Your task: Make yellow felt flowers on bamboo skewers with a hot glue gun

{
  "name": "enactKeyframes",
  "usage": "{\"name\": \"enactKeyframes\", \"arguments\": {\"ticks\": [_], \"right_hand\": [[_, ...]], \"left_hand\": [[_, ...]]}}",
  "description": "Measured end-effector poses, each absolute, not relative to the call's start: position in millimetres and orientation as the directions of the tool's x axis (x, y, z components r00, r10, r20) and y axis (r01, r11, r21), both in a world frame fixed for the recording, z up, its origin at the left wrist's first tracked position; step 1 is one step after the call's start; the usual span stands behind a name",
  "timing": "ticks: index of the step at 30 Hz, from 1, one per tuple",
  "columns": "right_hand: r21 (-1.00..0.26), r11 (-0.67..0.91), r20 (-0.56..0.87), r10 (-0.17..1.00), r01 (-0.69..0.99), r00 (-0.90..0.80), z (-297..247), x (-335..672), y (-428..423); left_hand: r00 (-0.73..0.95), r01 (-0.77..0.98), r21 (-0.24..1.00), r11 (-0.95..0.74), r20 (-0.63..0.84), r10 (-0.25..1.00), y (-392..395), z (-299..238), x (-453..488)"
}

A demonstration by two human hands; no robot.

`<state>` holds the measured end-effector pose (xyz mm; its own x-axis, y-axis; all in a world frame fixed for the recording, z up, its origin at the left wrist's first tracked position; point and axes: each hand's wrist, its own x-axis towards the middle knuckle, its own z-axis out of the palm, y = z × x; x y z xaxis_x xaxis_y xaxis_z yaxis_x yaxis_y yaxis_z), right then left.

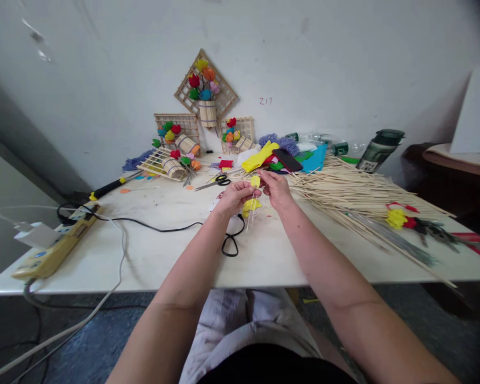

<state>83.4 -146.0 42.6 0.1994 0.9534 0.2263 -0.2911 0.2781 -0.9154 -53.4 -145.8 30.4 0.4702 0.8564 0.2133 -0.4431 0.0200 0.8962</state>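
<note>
A black cord (230,254) loops on the near part of the bench (164,261). Above, the left hand (237,196) and right hand (274,188) meet — both pinched on a small yellow piece (255,181), thin stems (253,209) hanging beneath. Beyond lie scissors (215,183); farthest, a diamond lattice (226,97) bearing colourful flowers (209,73) stands against the wall (116,80).

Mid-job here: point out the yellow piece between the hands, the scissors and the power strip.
Yellow piece (255,182): head view, middle of its face.
Scissors (215,184): head view, near where blades meet handles.
Power strip (60,248): head view, its yellow side.
</note>
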Motion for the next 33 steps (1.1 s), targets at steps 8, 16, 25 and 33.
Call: {"name": "enactKeyframes", "arguments": {"ticks": [8, 16, 25, 33], "right_hand": [[-0.910, 0.298, 0.244, 0.947, -0.289, 0.209, 42, 85, -144], [-0.924, 0.291, 0.244, 0.948, -0.249, 0.204, 40, 88, -141], [-0.918, 0.343, 0.285, 0.919, -0.197, 0.272, 42, 83, -143], [-0.894, 0.409, 0.349, 0.892, -0.183, 0.288, 38, 78, -140]], "left_hand": [[0.498, -0.442, 0.896, 0.047, 0.201, 0.844, -146, 28, -51], [0.510, -0.423, 0.903, 0.076, 0.168, 0.844, -144, 26, -51], [0.502, -0.415, 0.907, 0.072, 0.163, 0.849, -147, 28, -49], [0.475, -0.434, 0.900, 0.036, 0.194, 0.858, -143, 25, -51]]}}
